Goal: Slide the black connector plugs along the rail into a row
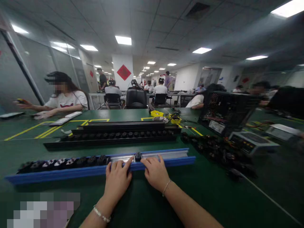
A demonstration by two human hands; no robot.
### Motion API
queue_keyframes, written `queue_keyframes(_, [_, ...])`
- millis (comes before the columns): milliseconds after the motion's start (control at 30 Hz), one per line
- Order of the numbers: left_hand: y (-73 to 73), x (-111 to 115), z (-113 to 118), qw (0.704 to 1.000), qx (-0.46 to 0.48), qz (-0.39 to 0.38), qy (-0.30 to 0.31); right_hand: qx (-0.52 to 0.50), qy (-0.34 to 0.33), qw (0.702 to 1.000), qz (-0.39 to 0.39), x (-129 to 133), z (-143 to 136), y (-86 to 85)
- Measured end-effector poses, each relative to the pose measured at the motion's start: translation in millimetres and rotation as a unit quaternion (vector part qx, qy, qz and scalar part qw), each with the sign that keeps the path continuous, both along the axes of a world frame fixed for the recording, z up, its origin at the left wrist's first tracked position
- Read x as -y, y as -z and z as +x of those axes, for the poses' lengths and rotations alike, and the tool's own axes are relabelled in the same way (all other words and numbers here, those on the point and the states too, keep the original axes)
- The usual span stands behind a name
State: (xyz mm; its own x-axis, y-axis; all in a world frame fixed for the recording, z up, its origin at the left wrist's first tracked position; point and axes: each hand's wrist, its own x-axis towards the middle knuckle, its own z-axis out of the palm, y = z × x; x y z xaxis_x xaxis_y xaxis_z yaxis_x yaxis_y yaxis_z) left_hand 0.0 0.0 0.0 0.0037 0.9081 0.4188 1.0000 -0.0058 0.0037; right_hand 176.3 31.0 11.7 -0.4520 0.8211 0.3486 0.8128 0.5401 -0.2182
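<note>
Black piece [138, 156], in the head view, sits alone at the centre of the frame in a blue channel [180, 161] on the green counter [23, 150]; a row of black parts [91, 161] fills the channel's left half. Left hand [118, 175] and right hand [155, 171] flank the piece, fingers partly curled over the channel; whether either grips it, I cannot tell. Behind, a black channel [109, 143] holds another row.

Left hand [117, 179] and right hand [156, 172] reach forward, palm-down.
</note>
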Motion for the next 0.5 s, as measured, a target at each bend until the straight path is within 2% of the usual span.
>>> queue_keyframes(500, [1.1, -0.5, -1.3, 1.000, 0.004, -0.013, 0.000, -0.009, -0.004, 1.000, 0.005, -1.8, 5.1, 2.9])
